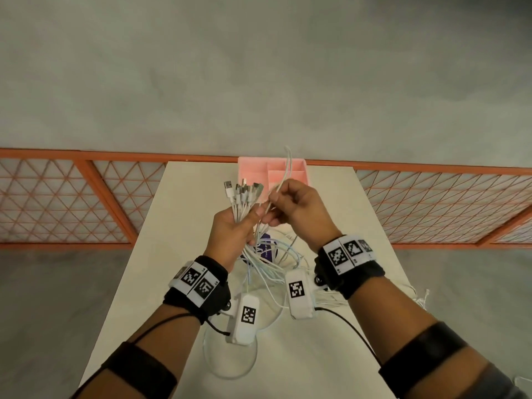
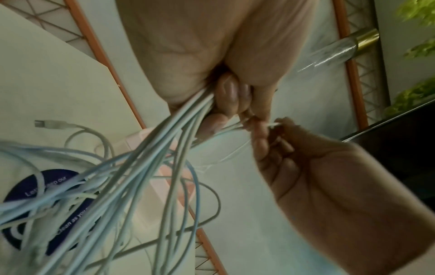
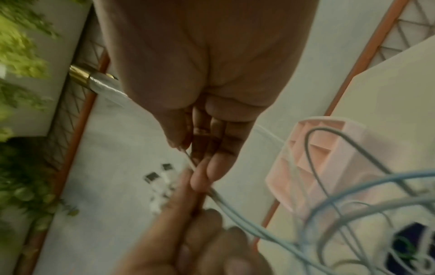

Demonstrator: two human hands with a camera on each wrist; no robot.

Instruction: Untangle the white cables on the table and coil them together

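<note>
My left hand (image 1: pixel 236 226) is raised above the table and grips a bundle of white cables (image 1: pixel 241 208), with their USB plugs (image 1: pixel 243 190) fanned out above the fist. The bundle's strands (image 2: pixel 150 167) hang from the fist down to a tangle (image 1: pixel 270 263) on the table. Right beside it, my right hand (image 1: pixel 290 203) pinches a single white cable (image 1: pixel 286 171) between thumb and fingertips; its free end sticks up past the hand. In the right wrist view the pinched cable (image 3: pixel 190 163) runs between both hands' fingertips.
A pink compartment tray (image 1: pixel 288 168) stands at the table's far edge, behind the hands. A dark blue round sticker (image 1: pixel 266 246) lies under the cable tangle. The white table (image 1: pixel 184 226) is narrow, with an orange lattice railing (image 1: pixel 86 197) beyond it.
</note>
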